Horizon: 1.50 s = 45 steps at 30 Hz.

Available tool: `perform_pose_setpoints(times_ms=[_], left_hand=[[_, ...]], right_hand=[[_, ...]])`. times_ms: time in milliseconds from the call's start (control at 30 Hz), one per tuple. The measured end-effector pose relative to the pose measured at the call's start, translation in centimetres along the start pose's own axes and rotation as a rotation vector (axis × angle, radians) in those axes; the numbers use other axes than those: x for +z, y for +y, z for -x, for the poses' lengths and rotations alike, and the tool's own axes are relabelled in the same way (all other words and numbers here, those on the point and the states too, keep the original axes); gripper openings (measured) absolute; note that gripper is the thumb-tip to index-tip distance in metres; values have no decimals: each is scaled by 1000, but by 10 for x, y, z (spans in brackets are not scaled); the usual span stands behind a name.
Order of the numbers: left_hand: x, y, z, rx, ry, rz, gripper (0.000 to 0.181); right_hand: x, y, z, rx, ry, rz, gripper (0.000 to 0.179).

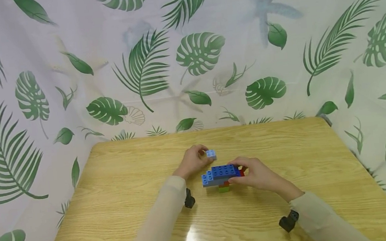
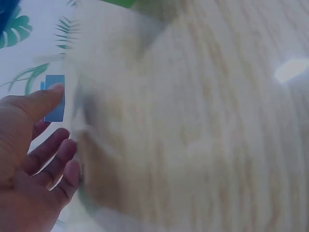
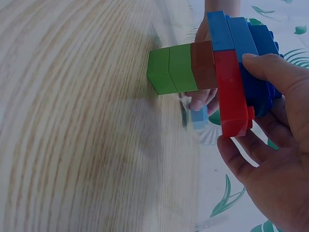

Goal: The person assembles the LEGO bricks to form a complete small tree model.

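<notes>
My left hand [image 1: 191, 162] pinches a light blue toy brick [image 1: 211, 153] between thumb and fingers, low over the table behind a brick model. In the left wrist view the thumb lies across this brick [image 2: 54, 108], while the other fingers curl loosely below. My right hand [image 1: 259, 173] grips the model's blue upper bricks [image 1: 223, 170] from the right. The right wrist view shows green bricks [image 3: 169, 72] at its foot, a reddish-brown brick [image 3: 203, 67] above them, then a long red brick [image 3: 231, 92] and stepped blue layers. The thumb presses on a dark blue brick.
The wooden table [image 1: 118, 213] spreads around both hands, with a bright reflection near its front. A leaf-patterned cloth [image 1: 160, 69] hangs behind and along the sides. Black wrist cameras [image 1: 288, 222] sit on both sleeves.
</notes>
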<state>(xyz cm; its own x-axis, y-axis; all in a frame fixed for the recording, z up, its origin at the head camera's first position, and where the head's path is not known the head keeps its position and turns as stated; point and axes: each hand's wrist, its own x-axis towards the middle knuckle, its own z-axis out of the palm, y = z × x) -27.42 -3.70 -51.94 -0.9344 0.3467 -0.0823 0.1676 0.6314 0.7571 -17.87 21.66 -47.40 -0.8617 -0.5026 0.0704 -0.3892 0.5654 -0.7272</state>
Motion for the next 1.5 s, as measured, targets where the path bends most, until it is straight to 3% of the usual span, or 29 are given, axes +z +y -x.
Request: perform_pose_setpoints(times_ms=[133, 300, 733, 1100, 1500], left_hand=[[-8, 1, 0, 40, -4, 37, 37], [-20, 12, 5, 125, -10, 41, 38], [-43, 51, 38, 280, -35, 57, 36], [-45, 65, 63, 355, -94, 60, 33], [-37, 68, 76, 400, -142, 21, 28]], right_hand=[[0, 0, 1, 4, -2, 3, 47], [0, 1, 0, 3, -4, 12, 48], [0, 1, 0, -12, 0, 20, 46], [1, 2, 0, -9, 5, 4, 42], [1, 1, 0, -16, 2, -13, 44]])
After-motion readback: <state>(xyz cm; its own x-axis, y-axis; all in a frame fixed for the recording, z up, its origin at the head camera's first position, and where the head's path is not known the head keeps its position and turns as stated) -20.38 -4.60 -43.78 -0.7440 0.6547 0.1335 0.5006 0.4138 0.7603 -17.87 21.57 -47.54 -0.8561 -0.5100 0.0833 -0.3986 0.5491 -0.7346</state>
